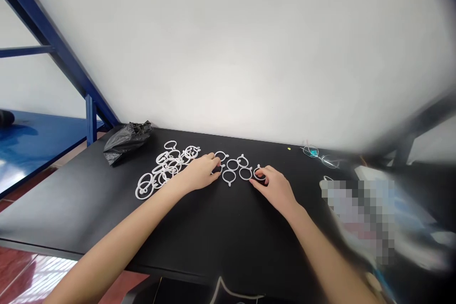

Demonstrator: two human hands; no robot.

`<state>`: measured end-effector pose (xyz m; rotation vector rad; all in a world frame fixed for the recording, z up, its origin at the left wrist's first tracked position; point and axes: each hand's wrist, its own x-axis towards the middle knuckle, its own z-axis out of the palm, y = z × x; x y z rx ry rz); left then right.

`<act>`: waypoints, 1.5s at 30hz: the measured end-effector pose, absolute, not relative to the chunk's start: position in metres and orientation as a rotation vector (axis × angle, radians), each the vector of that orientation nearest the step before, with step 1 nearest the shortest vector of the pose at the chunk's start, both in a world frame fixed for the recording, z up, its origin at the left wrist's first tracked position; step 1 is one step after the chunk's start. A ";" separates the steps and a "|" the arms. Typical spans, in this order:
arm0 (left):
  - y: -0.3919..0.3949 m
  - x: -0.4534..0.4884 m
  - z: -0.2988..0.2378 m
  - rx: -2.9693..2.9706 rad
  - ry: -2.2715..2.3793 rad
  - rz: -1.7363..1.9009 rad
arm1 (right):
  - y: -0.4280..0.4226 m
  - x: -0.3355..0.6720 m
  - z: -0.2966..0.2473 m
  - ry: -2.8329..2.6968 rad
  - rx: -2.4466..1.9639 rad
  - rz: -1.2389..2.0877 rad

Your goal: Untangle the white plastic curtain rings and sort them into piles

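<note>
2 bare hands work at the centre of the frame on a black table. The right hand pinches the rightmost ring between thumb and forefinger, and the ring lies flat on the table. The left hand is curled, fingertips on a partly hidden ring; can't tell whether it is grasped or just touched. Between the hands is a cluster of loose white rings, at least 4, flat and close together, some touching. Left of the left hand, touching its wrist side, is a tangled pile of rings. A crumpled black bag sits further left, near the table's back edge. Glasses lie right of centre. A blue frame is at upper left.
</note>
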<state>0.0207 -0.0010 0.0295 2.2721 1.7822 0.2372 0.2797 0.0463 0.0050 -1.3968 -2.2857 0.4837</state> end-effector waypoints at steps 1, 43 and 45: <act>0.000 0.021 0.027 2.271 1.767 0.222 | 0.046 0.280 0.006 -2.314 -1.416 0.472; 0.040 0.032 0.005 2.265 1.952 0.350 | 0.050 0.224 -0.002 -2.513 -1.061 0.126; 0.036 0.030 0.004 2.231 1.907 0.384 | 0.046 0.215 -0.005 -2.553 -1.041 0.158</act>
